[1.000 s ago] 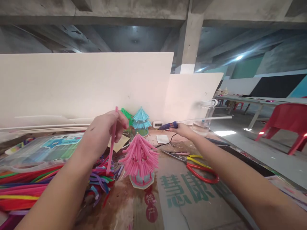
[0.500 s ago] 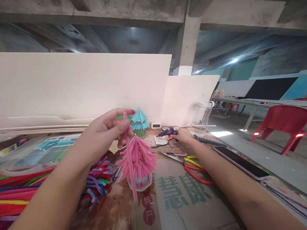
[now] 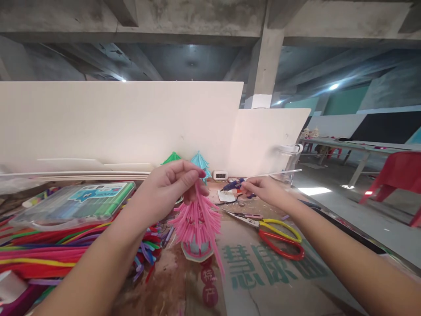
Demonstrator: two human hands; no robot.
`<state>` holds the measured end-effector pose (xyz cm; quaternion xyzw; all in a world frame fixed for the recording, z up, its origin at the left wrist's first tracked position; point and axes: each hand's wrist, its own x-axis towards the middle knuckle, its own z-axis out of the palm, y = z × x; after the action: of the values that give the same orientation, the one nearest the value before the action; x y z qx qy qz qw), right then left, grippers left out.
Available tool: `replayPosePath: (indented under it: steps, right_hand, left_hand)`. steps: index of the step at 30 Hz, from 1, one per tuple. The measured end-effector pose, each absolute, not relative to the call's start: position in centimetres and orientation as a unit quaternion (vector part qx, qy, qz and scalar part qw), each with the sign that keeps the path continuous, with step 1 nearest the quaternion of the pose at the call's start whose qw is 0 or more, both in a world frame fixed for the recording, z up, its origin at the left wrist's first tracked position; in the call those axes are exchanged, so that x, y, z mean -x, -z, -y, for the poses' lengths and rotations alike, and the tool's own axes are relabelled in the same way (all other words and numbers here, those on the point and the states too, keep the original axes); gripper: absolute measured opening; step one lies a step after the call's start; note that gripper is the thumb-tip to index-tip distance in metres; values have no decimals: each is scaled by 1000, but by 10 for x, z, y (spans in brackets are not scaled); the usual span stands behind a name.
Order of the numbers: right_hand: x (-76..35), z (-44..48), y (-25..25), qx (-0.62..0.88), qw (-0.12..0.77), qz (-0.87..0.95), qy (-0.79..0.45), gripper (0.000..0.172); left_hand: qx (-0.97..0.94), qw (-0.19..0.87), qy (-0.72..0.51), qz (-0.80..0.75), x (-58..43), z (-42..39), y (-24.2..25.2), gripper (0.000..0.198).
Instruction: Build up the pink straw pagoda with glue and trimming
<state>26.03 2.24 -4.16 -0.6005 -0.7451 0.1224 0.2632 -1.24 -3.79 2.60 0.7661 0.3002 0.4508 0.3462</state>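
A pink pipe cleaner [image 3: 218,255] slants down past a pink pipe-cleaner model [image 3: 194,221] with a layered, roof-like top. Its upper end is pinched between the thumb and fingers of my left hand [image 3: 176,184], just above the model's peak. The model stands upright on a pale base [image 3: 197,256]. Farther right, my right hand [image 3: 263,189] is closed around the handle of a blue glue gun [image 3: 234,184], with a white glue stick [image 3: 285,173] reaching out behind. The gun's tip is over a small white pad [image 3: 226,195].
Scissors [image 3: 278,237] with red and yellow handles lie right of the model, beside a cutter [image 3: 251,215]. Loose pipe cleaners [image 3: 49,252] and a clear marker case [image 3: 82,202] fill the left. Green [image 3: 173,157] and blue models [image 3: 199,161], a small clock [image 3: 220,175] and a jug [image 3: 289,160] stand behind.
My left hand has moved right, taking the pink pipe cleaner from the model's left side to its right. My right hand stays on the glue gun. The view has shifted slightly.
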Motion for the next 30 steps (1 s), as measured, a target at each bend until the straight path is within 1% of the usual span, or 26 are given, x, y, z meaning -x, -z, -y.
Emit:
replayPosePath:
  steps: [2,4,5,7,10,17,21,26,30]
  right_hand:
    - [-242,-2,31,543,301,769,-155,47]
    - [-224,20,22,448,372,787,-205,44]
    - [-216,30,17,422,382,796,-208,44]
    - [-201,49,10,390,375,825,-162,40]
    - [-185,64,3,385,367,838,-119,33]
    - [-176,71,10,396,398,815,-145,24]
    - [-180,76,17,376,404,824,-131,27]
    - [-180,76,20,371,402,827,-133,27]
    - [-178,76,21,372,405,819,-164,19]
  left_hand:
    - [-776,337,-442,-298,9,41,-25,21]
    - [-784,319,-436,-306,7,41,-24,19]
    - [-786,309,-436,-313,6,41,-23,19]
    - [-784,291,-439,-328,5,39,-23,20]
    - [-778,279,-445,-346,7,35,-22,23]
    - [-772,258,-446,-372,9,30,-19,25]
    - [-777,275,-440,-356,4,32,-18,20]
    - [-781,288,-436,-342,0,35,-16,18]
    - [-783,272,-442,-343,0,36,-16,18]
